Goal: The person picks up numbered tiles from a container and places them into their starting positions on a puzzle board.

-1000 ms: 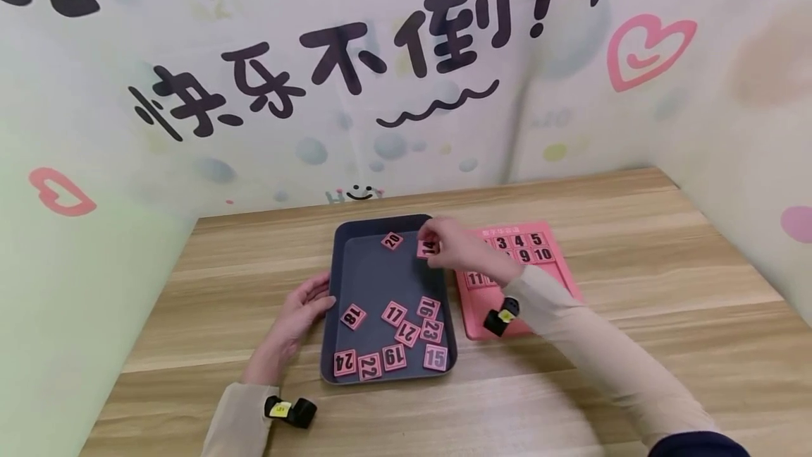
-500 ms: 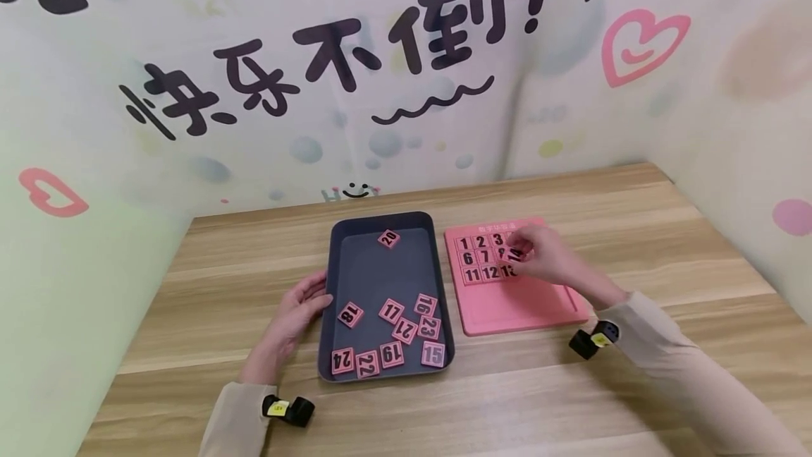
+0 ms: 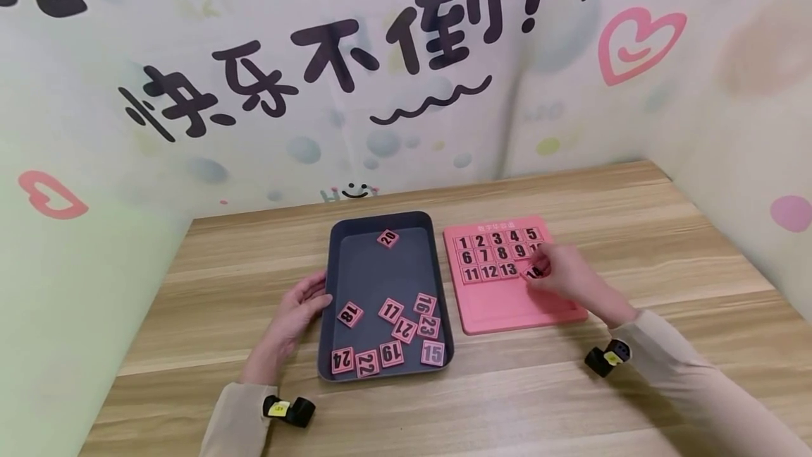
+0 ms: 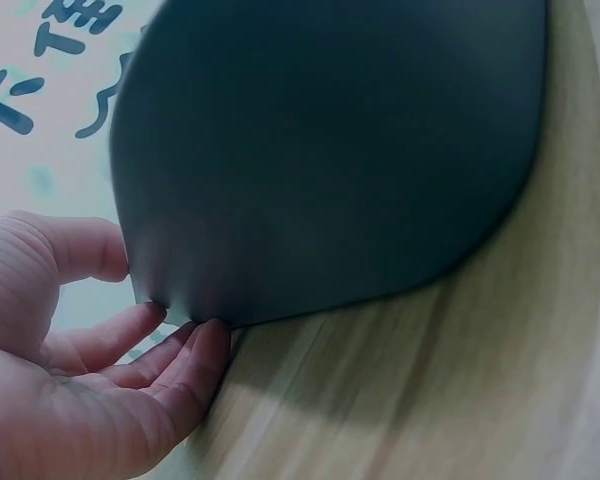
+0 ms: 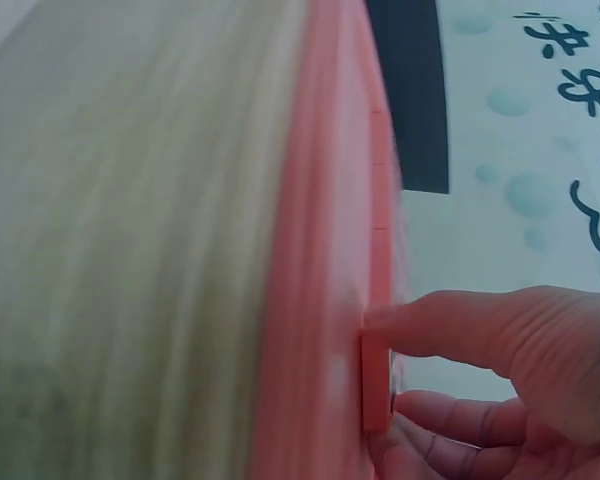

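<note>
My right hand (image 3: pixel 574 279) pinches a pink number tile (image 3: pixel 531 273) marked 14 between thumb and fingers. The tile sits slightly tilted at the pink puzzle board (image 3: pixel 497 307), right beside tile 13 (image 3: pixel 508 269). Rows of tiles numbered from 1 fill the board's upper part, with the 10 partly behind the fingers. In the right wrist view, the thumb presses the edge of the pink tile (image 5: pixel 377 380). My left hand (image 3: pixel 298 312) holds the left side of the dark tray (image 3: pixel 374 277), its thumb at the rim and fingers against the outer wall (image 4: pixel 310 230).
Several loose number tiles lie in the tray, mostly towards its near end, such as the 15 (image 3: pixel 433 353) and the 24 (image 3: pixel 342 360). Tile 20 (image 3: pixel 388 238) is alone near the far end. Behind the wooden table (image 3: pixel 507 400) stands a printed wall (image 3: pixel 254 161).
My right hand has carried tile 14 out of the tray, rightward over the board and then down beside tile 13. The left hand stays at the tray's left side.
</note>
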Motion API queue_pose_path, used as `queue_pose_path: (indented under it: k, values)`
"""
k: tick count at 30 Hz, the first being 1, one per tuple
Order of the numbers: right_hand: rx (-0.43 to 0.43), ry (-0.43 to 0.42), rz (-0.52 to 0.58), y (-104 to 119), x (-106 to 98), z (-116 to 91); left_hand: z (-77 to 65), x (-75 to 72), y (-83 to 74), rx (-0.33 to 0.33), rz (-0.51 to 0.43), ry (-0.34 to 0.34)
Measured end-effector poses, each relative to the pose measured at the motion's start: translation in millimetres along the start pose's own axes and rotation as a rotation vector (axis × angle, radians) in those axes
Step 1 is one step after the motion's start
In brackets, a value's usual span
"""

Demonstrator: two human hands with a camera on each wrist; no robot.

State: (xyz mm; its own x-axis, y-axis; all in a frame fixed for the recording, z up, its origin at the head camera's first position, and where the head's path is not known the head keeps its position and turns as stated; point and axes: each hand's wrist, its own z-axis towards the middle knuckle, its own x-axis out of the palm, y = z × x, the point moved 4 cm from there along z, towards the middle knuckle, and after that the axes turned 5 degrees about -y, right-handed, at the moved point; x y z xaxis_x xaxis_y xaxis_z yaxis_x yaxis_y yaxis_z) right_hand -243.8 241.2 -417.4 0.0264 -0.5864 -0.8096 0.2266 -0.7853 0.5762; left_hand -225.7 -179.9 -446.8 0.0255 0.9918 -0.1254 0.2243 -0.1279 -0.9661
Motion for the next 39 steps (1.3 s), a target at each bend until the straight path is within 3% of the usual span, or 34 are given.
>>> queue_pose_path:
  k: [7, 39]
  values:
    - [0.036, -0.029, -0.004, -7.1, 4.0, 3.8, -1.5, -1.0, 0.6, -0.004, 0.01, -0.004]
    - [-0.011, -0.032, -0.004, -7.1, 2.3, 6.5, 0.4, -0.1, 1.4, -0.006, -0.013, -0.002]
